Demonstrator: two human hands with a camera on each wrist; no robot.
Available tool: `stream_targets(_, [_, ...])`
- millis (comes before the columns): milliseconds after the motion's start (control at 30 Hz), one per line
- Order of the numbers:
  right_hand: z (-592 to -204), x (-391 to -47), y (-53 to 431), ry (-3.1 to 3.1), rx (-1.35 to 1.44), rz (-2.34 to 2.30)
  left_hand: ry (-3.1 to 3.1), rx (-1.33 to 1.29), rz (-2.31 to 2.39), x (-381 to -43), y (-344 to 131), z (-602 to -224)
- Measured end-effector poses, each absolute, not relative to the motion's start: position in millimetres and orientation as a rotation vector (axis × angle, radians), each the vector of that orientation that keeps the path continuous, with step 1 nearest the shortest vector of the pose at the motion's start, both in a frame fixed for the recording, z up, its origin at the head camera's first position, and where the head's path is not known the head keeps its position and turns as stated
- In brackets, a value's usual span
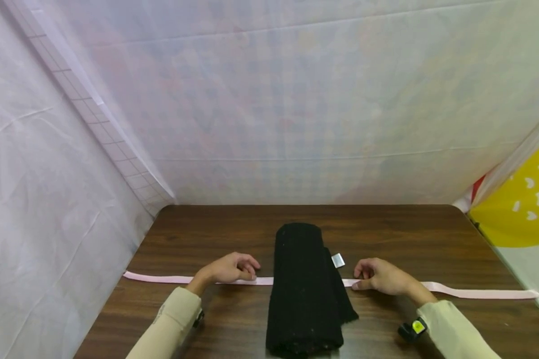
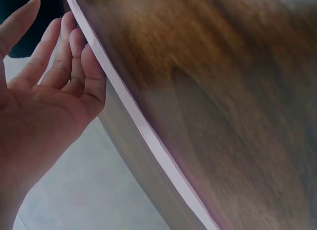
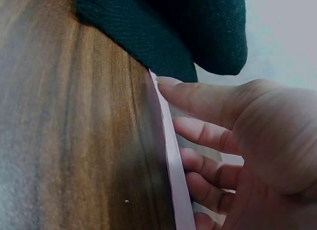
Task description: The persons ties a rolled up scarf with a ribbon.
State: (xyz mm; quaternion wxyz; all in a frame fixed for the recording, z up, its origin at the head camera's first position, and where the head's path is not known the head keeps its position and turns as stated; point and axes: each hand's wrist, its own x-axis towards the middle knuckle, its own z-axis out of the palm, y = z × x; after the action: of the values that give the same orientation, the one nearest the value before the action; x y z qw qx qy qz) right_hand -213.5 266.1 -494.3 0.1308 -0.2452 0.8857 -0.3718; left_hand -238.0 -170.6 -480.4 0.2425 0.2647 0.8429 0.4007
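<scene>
A rolled black knit cloth [image 1: 298, 289] lies on the table, its loose end with a white tag [image 1: 338, 260] sticking out on the right. Beneath the roll runs a long pink ribbon [image 1: 161, 278], stretched out to both sides. My left hand [image 1: 231, 268] is over the ribbon left of the roll, its fingers loosely bent and the thumb apart in the left wrist view. To the right of the roll, my right hand [image 1: 383, 275] hovers at the ribbon's other half. In the right wrist view its thumb [image 3: 198, 99] overlaps the ribbon's edge close to the cloth, with the fingers bent loosely beside it.
The brown wood-grain table [image 1: 233, 224] has rounded far corners. White sheeting [image 1: 314, 99] hangs behind it and along the left side. A yellow patterned shape [image 1: 521, 209] shows beyond the right edge. The ribbon's ends reach near the table's side edges.
</scene>
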Motion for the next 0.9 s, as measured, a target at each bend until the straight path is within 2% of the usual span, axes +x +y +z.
stream_targets(900, [-496.8, -206.0, 260.4, 2.752, -0.635, -0.924, 2.460, 0.661, 1.000, -229.3, -154.4, -480.5])
